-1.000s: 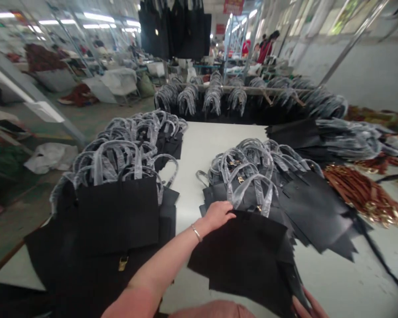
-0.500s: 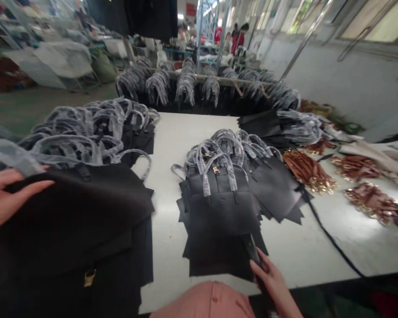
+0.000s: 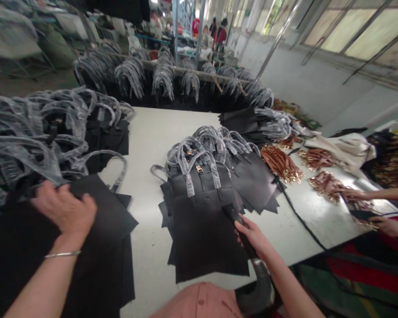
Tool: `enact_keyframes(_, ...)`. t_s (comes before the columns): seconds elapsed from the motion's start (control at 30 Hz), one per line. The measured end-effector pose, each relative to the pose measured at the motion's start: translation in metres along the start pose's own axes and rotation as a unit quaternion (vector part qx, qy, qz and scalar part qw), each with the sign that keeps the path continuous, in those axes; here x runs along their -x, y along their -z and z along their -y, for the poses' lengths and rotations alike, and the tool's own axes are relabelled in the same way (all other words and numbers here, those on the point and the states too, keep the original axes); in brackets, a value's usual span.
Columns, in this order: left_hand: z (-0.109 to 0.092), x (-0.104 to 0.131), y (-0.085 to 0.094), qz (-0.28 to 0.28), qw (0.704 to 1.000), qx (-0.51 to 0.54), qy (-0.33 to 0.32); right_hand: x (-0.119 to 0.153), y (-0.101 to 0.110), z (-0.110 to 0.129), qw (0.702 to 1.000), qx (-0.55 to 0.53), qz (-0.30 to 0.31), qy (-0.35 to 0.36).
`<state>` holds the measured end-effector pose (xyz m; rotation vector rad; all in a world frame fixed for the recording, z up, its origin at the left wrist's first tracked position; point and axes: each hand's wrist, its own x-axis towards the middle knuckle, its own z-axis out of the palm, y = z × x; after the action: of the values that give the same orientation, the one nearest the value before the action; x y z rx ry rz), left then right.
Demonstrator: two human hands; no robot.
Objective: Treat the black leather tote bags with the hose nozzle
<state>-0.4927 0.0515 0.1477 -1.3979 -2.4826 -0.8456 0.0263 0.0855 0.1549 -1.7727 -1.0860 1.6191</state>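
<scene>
My left hand [image 3: 66,210], a metal bangle at its wrist, lies with fingers spread on a black leather bag panel [image 3: 99,203]. This panel tops the left pile, just below handles wrapped in clear plastic [image 3: 29,154]. My right hand [image 3: 252,234] is closed around a long black strap-like piece [image 3: 234,214]; its glossy lower part curves below the hand, and its exact kind is unclear. The upper end rests over the middle pile of black bag panels [image 3: 208,238]. That pile has plastic-wrapped handles [image 3: 189,163] and a gold-coloured clasp [image 3: 199,168].
On the white table [image 3: 152,238], brown straps with gold-coloured hooks [image 3: 280,163] lie in bundles at right. Another person's hands [image 3: 354,194] work there. A black cord [image 3: 305,225] crosses the table. More wrapped handles hang over a rail [image 3: 185,70] at the back.
My left hand has let go of the lifted panel edge, moved right and now lies on the pile. My right hand has moved up slightly with the black piece. The view has turned right.
</scene>
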Motion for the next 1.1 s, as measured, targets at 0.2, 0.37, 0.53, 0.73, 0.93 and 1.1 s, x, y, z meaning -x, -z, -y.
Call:
enact_keyframes(0.2,-0.146,0.093,-0.121,0.133,0.937,0.206,-0.251,-0.048,0.001,0.033,0.999,-0.015,0.032,-0.019)
enact_keyframes(0.37,-0.19,0.132,-0.157,0.205,0.912,0.18,-0.306,-0.077,-0.007,0.041,0.999,-0.029,0.039,-0.022)
enact_keyframes(0.53,-0.177,0.13,-0.164,0.208,0.908,0.157,-0.329,-0.081,-0.005,0.038,0.998,-0.049,0.035,-0.016)
enact_keyframes(0.73,-0.181,0.129,-0.163,0.218,0.9,0.128,-0.354,-0.082,-0.005,0.038,0.998,-0.051,0.024,-0.021)
enact_keyframes(0.93,-0.169,0.139,-0.159,0.228,0.895,0.115,-0.365,-0.073,0.004,0.038,0.999,-0.045,-0.003,-0.003)
enact_keyframes(1.1,-0.158,0.157,-0.146,0.23,0.891,0.108,-0.376,-0.059,0.007,0.029,0.999,-0.028,0.024,-0.033)
